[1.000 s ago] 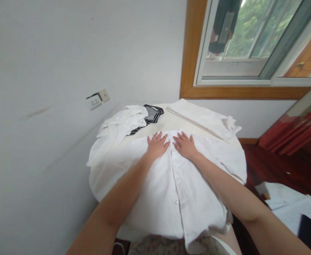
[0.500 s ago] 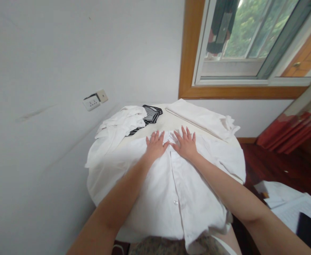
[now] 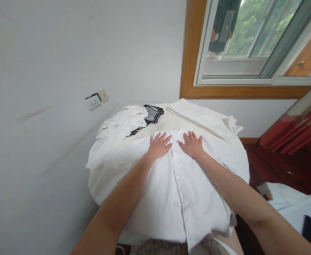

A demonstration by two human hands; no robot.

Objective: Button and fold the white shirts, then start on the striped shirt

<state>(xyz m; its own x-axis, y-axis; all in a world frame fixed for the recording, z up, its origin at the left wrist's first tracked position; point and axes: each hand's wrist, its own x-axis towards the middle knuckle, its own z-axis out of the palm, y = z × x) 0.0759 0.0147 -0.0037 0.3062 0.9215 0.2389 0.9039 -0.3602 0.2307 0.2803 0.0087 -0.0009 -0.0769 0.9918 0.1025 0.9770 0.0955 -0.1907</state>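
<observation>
A white button-up shirt lies spread front-up over a small round table, its hem hanging off the near edge. My left hand lies flat and open on the shirt just left of the button placket, near the collar. My right hand lies flat and open just right of the placket, fingers spread. Both palms press on the cloth and hold nothing.
A crumpled white garment and a black-and-white striped cloth lie at the table's far left. A folded white garment lies far right. A wall socket, a window, red curtain and papers surround the table.
Both hands stayed flat on the shirt near the collar and drifted slightly apart, the right one moving a little rightward. The shirt lies a little smoother.
</observation>
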